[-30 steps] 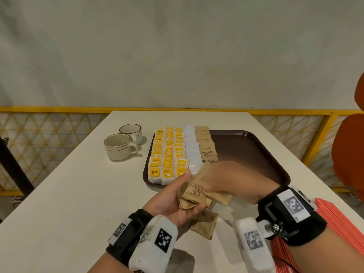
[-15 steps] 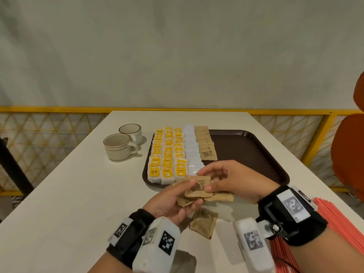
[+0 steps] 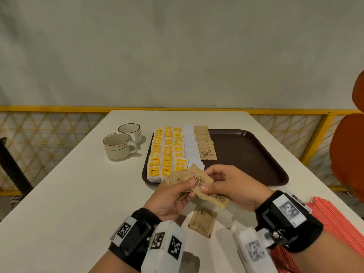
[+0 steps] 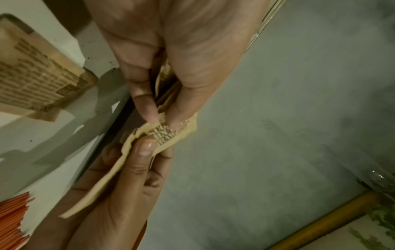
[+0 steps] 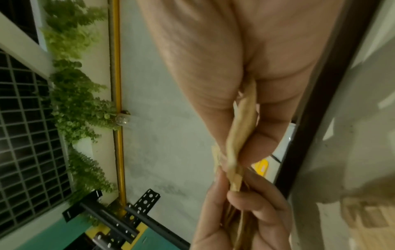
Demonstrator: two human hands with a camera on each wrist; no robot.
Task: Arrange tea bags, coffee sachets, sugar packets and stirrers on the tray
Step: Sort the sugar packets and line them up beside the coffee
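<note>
a table (image 3: 59, 203) carries a tray (image 3: 246, 154) toward its far middle. rows of tea bags (image 3: 167, 150) fill the tray's left part, running from near edge to far edge. just right of them lies a row of sachets (image 3: 191, 146), and right of that a shorter row of sugar packets (image 3: 204, 144) at the far side. two cups (image 3: 118, 144) stand on the table just left of the tray, one behind the other. in front of the tray, the left hand (image 3: 171, 196) and right hand (image 3: 234, 186) meet above the table, both holding a bunch of packets (image 3: 197, 180). one loose packet (image 3: 202, 221) lies on the table below them. stirrers (image 3: 338, 223) lie at the near right.
</note>
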